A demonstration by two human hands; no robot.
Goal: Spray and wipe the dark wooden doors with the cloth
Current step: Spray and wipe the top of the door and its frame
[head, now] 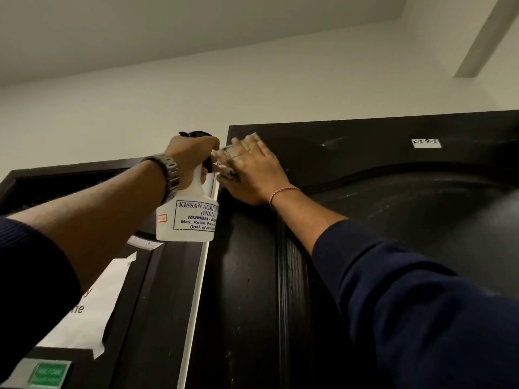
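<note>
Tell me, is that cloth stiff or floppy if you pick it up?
Probably floppy: the cloth bunches and folds under the right hand pressing it on the dark door. Likely light too, since flat fingers alone hold it up there.

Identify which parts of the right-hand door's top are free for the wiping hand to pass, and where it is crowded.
Free: the dark door between the right hand and the small white label, and the curved panel below it. Crowded: the top left corner, where the cloth, the spray bottle and the left hand meet.
</note>
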